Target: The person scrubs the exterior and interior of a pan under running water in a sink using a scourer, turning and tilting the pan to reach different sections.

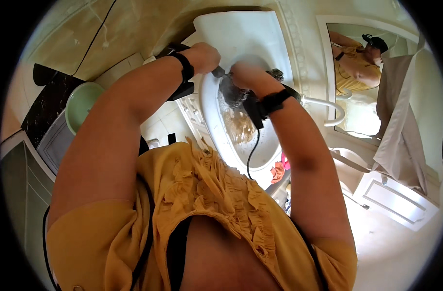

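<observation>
Both my arms reach forward over a white basin. My left hand is closed around a dark handle that points toward my right hand. Beside it, my right hand is smeared by motion, its fingers bent down over a dark grey, wet-looking object. That object's kind is hard to make out, and whatever the right fingers grip is hidden. Brownish water lies in the basin below the hands. A dark, rough-textured bundle shows just beyond my right wrist.
Pink and orange cloths lie at the basin's near right edge. A white curved rail and a mirror are on the right wall, with a beige cloth hanging beside them. A green bowl stands at left. A black cable crosses the basin.
</observation>
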Demonstrator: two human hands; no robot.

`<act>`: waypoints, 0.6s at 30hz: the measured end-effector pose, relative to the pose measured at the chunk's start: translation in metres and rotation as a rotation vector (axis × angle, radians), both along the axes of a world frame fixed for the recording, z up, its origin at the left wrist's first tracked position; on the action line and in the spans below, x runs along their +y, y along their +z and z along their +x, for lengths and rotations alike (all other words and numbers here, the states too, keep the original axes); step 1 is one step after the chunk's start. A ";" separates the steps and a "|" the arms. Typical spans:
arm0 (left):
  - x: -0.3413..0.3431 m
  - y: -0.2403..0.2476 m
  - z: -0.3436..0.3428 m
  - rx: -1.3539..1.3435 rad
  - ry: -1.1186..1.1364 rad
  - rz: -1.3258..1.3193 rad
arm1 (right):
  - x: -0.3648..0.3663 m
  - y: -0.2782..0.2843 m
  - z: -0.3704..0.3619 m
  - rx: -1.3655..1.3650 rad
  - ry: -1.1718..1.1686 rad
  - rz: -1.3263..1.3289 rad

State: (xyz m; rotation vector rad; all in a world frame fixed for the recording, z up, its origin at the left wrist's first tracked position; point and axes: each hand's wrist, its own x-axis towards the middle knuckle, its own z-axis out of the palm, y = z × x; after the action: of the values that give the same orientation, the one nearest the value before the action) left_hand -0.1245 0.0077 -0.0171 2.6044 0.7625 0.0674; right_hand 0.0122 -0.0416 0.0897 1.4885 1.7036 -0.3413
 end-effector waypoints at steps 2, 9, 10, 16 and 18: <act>0.001 0.004 0.001 0.034 -0.006 -0.001 | -0.003 0.004 0.023 0.068 0.038 0.011; 0.001 0.000 -0.001 0.043 -0.007 -0.027 | 0.011 -0.004 -0.007 -0.048 0.026 -0.056; 0.000 0.002 0.001 0.038 -0.008 -0.027 | 0.015 -0.005 0.000 -0.053 0.025 -0.056; -0.006 0.012 -0.002 0.104 0.017 -0.026 | 0.017 -0.003 0.033 0.084 0.204 -0.138; -0.005 0.007 0.001 0.055 0.023 -0.036 | 0.016 -0.013 0.019 -0.045 0.199 -0.057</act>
State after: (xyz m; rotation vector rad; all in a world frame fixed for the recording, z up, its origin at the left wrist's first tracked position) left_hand -0.1231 0.0030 -0.0103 2.5728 0.8059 -0.0108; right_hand 0.0309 -0.0251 0.0770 1.2642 1.7735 -0.2466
